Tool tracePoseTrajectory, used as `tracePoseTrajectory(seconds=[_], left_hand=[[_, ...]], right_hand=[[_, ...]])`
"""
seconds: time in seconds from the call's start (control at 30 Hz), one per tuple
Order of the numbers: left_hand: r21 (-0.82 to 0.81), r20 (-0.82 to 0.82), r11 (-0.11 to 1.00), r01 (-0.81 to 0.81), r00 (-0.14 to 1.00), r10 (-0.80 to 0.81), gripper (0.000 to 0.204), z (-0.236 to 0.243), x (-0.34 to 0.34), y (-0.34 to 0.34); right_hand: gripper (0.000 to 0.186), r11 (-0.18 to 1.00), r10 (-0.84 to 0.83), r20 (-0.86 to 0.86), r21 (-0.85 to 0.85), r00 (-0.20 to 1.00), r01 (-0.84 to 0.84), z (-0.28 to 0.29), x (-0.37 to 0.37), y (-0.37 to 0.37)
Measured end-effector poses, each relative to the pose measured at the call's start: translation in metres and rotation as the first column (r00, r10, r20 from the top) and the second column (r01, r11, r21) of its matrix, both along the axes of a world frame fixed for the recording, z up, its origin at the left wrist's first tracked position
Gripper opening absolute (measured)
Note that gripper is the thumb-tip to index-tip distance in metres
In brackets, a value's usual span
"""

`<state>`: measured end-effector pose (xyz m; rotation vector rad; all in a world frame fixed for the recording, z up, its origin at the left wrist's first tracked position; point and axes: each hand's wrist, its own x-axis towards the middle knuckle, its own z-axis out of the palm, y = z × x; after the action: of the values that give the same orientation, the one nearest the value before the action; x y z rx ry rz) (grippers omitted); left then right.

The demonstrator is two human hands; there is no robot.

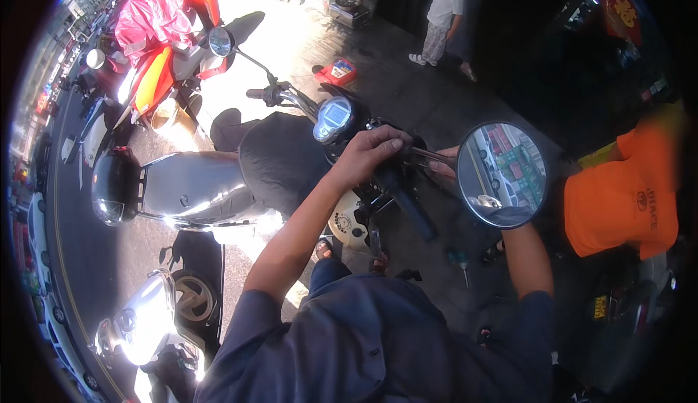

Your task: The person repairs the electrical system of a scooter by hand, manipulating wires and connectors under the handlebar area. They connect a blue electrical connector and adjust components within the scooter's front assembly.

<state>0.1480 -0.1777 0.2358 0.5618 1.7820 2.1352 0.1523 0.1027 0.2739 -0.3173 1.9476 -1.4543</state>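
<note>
I stand over a scooter's handlebar. My left hand (367,152) is closed over the top of the bar beside the round speedometer (333,118), at the foot of the mirror stem (425,157). The fingers of my right hand (445,169) wrap the thin stem just left of the round mirror (502,174). The mirror hides the rest of that hand and part of the forearm. The black handle grip (408,205) sticks out below my hands, untouched.
A silver scooter (193,188) with a black helmet (113,185) is parked at left, beyond it a red-orange one (163,68). A person in an orange shirt (622,199) crouches at right. A screwdriver (462,261) lies on the pavement; a child (440,21) stands far back.
</note>
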Motion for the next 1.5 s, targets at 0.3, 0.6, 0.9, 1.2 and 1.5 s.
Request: tracePoseTrajectory(seconds=[0.3, 0.6, 0.9, 1.2, 1.5], left_hand=[[0.043, -0.055, 0.998, 0.052, 0.997, -0.050, 0.025, -0.014, -0.011, -0.003], [0.306, -0.171, 0.945, 0.117, 0.983, -0.066, 0.040, 0.045, 0.011, 0.005], [0.232, -0.348, 0.966, -0.109, 0.919, 0.188, 0.049, 0.113, 0.050, 0.078], [0.256, -0.397, 0.812, -0.524, 0.709, 0.582, 0.043, 0.108, 0.054, 0.129], [0.196, -0.424, 0.787, -0.586, 0.673, 0.606, 0.043, 0.110, 0.053, 0.134]], right_hand=[[0.029, 0.929, -0.307, -0.080, 0.189, 0.948, 0.317, -0.004, 0.043, -0.039], [0.021, 0.800, -0.578, 0.177, -0.072, 0.797, 0.596, 0.041, 0.091, -0.062], [0.025, 0.977, 0.027, 0.106, 0.209, 0.994, -0.049, 0.060, -0.036, -0.021], [0.029, 0.785, 0.510, 0.285, 0.232, 0.812, -0.575, 0.044, -0.104, -0.047], [0.028, 0.681, 0.647, 0.256, 0.231, 0.719, -0.695, 0.042, -0.127, -0.054]])
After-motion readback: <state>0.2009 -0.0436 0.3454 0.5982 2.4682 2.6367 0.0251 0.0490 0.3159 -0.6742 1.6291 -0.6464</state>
